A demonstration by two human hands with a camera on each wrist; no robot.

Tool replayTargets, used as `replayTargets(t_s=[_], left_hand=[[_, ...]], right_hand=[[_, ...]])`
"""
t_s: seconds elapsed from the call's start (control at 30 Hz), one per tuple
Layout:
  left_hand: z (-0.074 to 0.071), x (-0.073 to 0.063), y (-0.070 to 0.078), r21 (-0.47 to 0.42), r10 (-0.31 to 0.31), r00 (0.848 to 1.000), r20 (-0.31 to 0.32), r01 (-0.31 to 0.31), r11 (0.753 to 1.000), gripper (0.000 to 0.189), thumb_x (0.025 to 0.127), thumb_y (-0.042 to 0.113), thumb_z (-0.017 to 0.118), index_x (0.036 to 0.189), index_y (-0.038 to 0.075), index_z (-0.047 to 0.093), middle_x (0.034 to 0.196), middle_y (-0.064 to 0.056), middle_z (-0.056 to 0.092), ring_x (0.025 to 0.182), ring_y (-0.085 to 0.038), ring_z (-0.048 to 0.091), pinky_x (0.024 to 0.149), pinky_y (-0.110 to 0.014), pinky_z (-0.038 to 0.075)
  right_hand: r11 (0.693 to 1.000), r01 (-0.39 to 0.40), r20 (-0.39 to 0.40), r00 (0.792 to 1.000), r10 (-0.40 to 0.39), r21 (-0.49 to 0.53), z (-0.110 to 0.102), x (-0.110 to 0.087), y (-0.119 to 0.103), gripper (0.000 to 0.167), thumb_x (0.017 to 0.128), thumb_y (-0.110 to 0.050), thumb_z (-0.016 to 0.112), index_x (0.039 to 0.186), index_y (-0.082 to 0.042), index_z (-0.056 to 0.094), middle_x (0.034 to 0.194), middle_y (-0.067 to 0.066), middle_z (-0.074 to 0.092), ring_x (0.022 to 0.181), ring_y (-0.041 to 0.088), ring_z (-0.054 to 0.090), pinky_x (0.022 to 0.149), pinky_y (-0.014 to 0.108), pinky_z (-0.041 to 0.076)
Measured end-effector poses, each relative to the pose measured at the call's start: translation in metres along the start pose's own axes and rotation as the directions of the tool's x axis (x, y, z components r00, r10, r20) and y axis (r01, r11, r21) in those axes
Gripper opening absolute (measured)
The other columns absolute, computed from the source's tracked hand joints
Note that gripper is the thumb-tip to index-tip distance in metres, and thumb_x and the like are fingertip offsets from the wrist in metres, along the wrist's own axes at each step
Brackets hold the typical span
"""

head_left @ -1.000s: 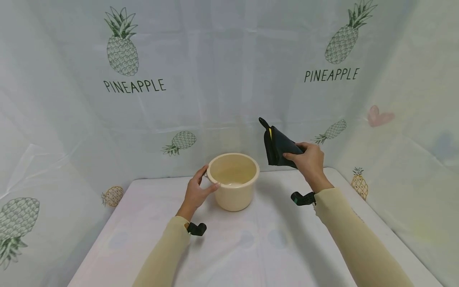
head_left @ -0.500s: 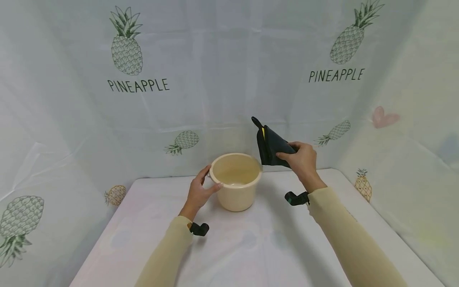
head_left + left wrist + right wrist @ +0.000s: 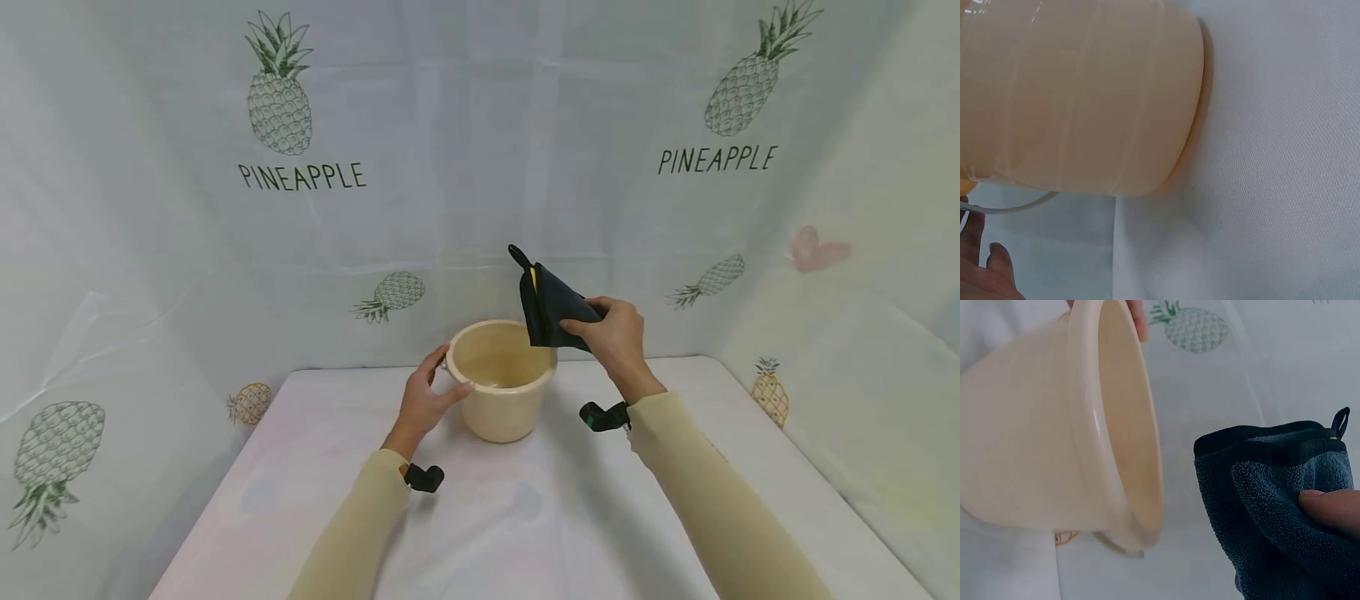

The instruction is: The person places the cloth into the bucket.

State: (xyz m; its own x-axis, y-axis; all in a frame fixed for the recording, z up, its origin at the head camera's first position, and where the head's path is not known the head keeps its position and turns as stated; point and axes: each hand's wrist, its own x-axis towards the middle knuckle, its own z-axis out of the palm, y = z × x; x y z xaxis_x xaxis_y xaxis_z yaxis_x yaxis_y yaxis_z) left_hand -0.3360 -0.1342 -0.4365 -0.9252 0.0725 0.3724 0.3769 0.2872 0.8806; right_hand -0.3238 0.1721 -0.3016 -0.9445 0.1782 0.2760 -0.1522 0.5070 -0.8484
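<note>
A cream plastic bucket [image 3: 501, 412] stands upright near the back of the table. My left hand [image 3: 426, 404] holds its left side at the rim, with the thumb at the front and the fingers farther round. In the left wrist view a pale wire handle [image 3: 1019, 208] hangs by the fingers [image 3: 1000, 262]. Pinched in my right hand [image 3: 617, 333] is a folded dark blue towel [image 3: 558, 307] with black edging and a hanging loop. It is in the air, just over the bucket's right rim. In the right wrist view the towel [image 3: 1285, 506] is apart from the bucket opening.
The white-covered table [image 3: 487, 533] ends at the back against a hanging pineapple-print sheet [image 3: 480, 167], which also closes in both sides. Dark wrist cameras [image 3: 424, 478] sit on both wrists.
My right hand has moved left with the towel, from beside the bucket to over its right rim. The left hand stays on the bucket; the whole view has shifted slightly.
</note>
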Motion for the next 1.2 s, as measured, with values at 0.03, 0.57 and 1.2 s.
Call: replayTargets(t_s=[0.03, 0.57, 1.2], left_hand=[[0.000, 0.000, 0.000, -0.001, 0.002, 1.000, -0.002, -0.002, 1.000, 0.089, 0.088, 0.028, 0.085, 0.163, 0.013, 0.040, 0.166, -0.007, 0.041, 0.155, -0.029, 0.032, 0.128, -0.054, 0.023], [0.001, -0.001, -0.003, 0.013, -0.005, 1.000, -0.014, 0.005, 1.000, 0.089, 0.087, 0.035, 0.086, 0.163, 0.016, 0.042, 0.165, -0.005, 0.043, 0.154, -0.027, 0.035, 0.128, -0.054, 0.025], [0.001, 0.001, -0.003, 0.009, -0.023, 1.000, -0.009, 0.023, 1.000, 0.087, 0.088, 0.034, 0.085, 0.162, 0.017, 0.042, 0.165, -0.003, 0.042, 0.154, -0.025, 0.034, 0.128, -0.052, 0.025]], right_hand=[[1.000, 0.002, 0.000, 1.000, -0.002, 0.001, 0.002, 0.000, -0.001, 0.057, 0.091, -0.023, 0.083, 0.140, 0.001, 0.065, 0.137, 0.023, 0.064, 0.126, 0.042, 0.060, 0.107, 0.055, 0.053], [1.000, 0.015, 0.039, 0.999, -0.016, 0.027, 0.035, -0.002, -0.021, 0.054, 0.090, -0.020, 0.084, 0.137, 0.000, 0.066, 0.133, 0.021, 0.067, 0.122, 0.040, 0.063, 0.106, 0.051, 0.055], [0.997, 0.073, 0.057, 0.996, -0.073, 0.012, 0.063, -0.002, -0.031, 0.053, 0.088, -0.022, 0.085, 0.134, 0.000, 0.068, 0.130, 0.021, 0.069, 0.118, 0.040, 0.064, 0.103, 0.051, 0.057]])
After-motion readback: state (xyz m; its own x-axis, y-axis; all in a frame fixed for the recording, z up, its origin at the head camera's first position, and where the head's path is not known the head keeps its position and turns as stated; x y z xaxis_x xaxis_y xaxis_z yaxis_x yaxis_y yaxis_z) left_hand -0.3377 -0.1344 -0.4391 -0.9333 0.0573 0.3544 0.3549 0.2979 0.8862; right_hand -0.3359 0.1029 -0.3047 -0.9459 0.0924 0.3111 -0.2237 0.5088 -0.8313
